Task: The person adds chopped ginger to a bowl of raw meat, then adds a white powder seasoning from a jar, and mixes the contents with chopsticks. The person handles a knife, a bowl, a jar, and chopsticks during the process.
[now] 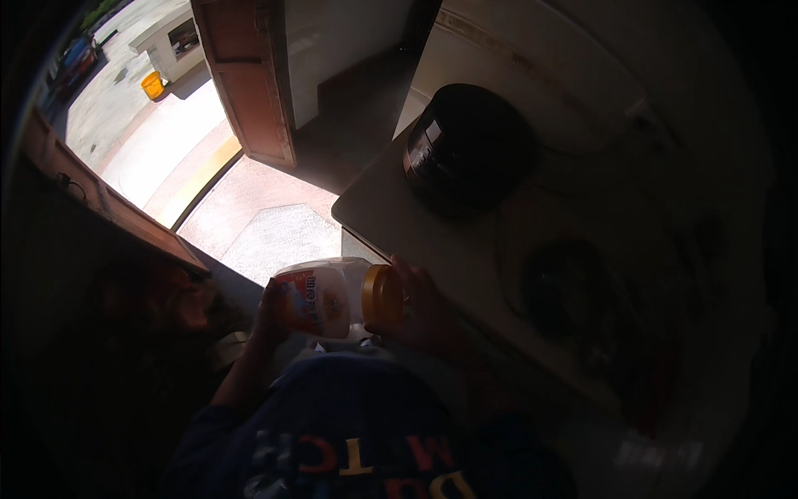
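Note:
A clear plastic jar (346,299) with a printed label lies on its side in the air before my body, its orange-yellow screw lid (381,298) pointing right. My left hand (272,315) grips the jar's base end. Around the lid is my right hand (421,309), its fingers on the far rim and side; the palm is in deep shadow. The lid sits on the jar's mouth. Whatever the jar contains cannot be made out well.
On the table (374,187) to the right stands a large dark round container (471,150). Farther right, another dark round object (564,284) is barely visible. Open wooden doors (249,81) frame a sunlit doorway at the upper left, with a yellow bucket (152,85) outside.

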Action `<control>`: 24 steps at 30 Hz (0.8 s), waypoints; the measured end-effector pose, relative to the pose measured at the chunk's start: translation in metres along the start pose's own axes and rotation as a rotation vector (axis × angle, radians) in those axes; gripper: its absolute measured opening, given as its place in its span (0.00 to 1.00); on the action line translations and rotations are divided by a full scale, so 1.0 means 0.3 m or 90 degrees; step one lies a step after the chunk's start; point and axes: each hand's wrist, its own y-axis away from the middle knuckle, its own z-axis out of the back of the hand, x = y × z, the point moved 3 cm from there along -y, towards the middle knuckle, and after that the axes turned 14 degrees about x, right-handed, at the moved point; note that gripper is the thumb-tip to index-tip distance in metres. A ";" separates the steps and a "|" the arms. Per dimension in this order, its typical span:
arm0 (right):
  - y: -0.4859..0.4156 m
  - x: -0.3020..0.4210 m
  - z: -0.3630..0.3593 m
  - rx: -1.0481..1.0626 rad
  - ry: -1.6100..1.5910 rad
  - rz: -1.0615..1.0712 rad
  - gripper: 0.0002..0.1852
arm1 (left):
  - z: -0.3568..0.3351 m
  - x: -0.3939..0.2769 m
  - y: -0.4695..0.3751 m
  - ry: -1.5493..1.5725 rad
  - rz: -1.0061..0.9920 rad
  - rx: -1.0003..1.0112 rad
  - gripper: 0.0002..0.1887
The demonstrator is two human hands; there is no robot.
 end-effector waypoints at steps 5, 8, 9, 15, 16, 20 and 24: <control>0.008 -0.024 -0.057 0.087 -0.041 -0.255 0.62 | 0.047 0.032 0.050 -0.071 0.027 -0.047 0.35; 0.025 -0.038 -0.108 -0.015 0.078 -0.124 0.63 | 0.034 0.058 0.041 -0.101 0.028 -0.052 0.34; 0.025 -0.028 -0.118 -0.047 0.158 -0.083 0.63 | 0.027 0.057 0.030 -0.107 0.030 -0.052 0.34; 0.136 -0.141 -0.273 -0.153 -0.090 -0.213 0.56 | -0.038 0.078 -0.015 -0.126 0.128 -0.031 0.36; 0.163 -0.157 -0.289 -0.162 -0.034 -0.225 0.50 | -0.051 0.095 -0.032 -0.173 0.179 -0.031 0.37; 0.323 -0.263 -0.360 -0.223 -0.140 -0.329 0.39 | -0.107 0.242 -0.156 -0.255 0.363 0.021 0.39; 0.557 -0.344 -0.416 -0.353 -0.421 -0.455 0.45 | -0.148 0.485 -0.314 -0.274 0.515 0.137 0.41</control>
